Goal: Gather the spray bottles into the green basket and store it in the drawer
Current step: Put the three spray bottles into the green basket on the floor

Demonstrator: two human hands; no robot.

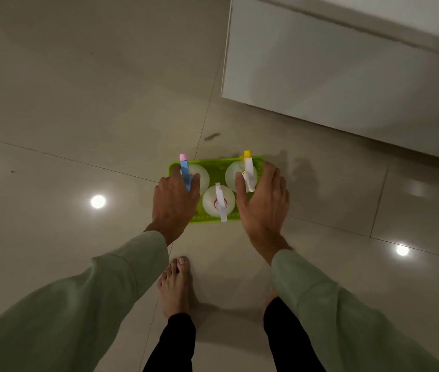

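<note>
I see the green basket [217, 161] at frame centre on the tiled floor [79, 103], three spray bottles [218, 204] inside. My left hand [174, 204] and right hand [262, 204] spread open over its sides; whether they grasp it, I cannot tell.

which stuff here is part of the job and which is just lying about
Part of the job:
green basket
blue-headed spray bottle
white-headed spray bottle
yellow-tipped spray bottle
white drawer unit

Just lying about:
dark smudge on the floor tiles
</note>
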